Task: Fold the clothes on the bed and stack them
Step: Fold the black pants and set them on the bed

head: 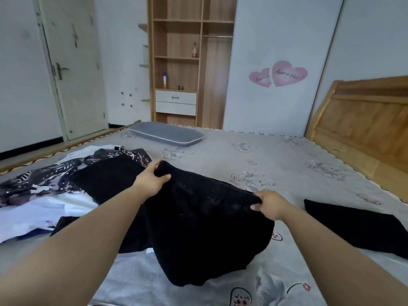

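Left hand point(152, 180) and right hand point(268, 205) pinching black garment point(205, 235) by its waistband, pink heart stickers point(279, 74) reading "Love You" far right

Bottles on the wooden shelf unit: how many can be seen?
2. A red and white bottle stands on an upper shelf, right side. A white and orange bottle stands one shelf lower, left side. Small dark items beside it are too blurred to name.

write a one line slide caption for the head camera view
Both hands, left hand and right hand, grip a black garment by its waistband above the bed, beside a folded black piece.
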